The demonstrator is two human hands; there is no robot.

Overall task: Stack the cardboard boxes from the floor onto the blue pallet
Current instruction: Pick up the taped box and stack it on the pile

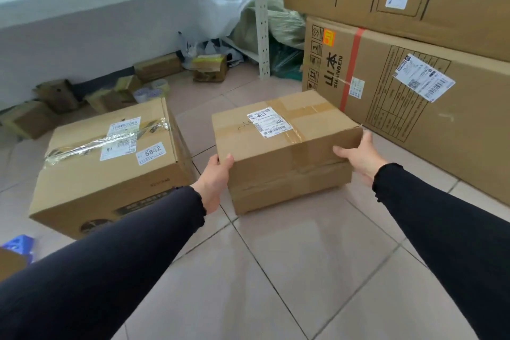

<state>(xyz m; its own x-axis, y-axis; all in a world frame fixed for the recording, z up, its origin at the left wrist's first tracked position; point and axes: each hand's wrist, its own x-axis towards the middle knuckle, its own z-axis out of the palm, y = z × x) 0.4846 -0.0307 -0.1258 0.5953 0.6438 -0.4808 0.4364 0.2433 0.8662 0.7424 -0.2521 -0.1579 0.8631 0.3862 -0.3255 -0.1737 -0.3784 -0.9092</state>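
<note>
A taped cardboard box [284,152] with a white shipping label sits on the tiled floor in the middle of the head view. My left hand [215,179] presses flat against its left side. My right hand [358,157] wraps its right end, thumb on the near face. Both arms wear black sleeves. A larger box [110,171] marked 5842, with shiny tape across the top, rests on the floor to the left. A bit of blue [19,246] shows at the far left edge; I cannot tell whether it is the pallet.
Two big cartons [414,107] are stacked against the right. A white metal shelf [262,22] stands behind, with green sacks and plastic bags under it. Several small parcels [157,67] and tape rolls lie along the back wall. Bare tiles lie in front of me.
</note>
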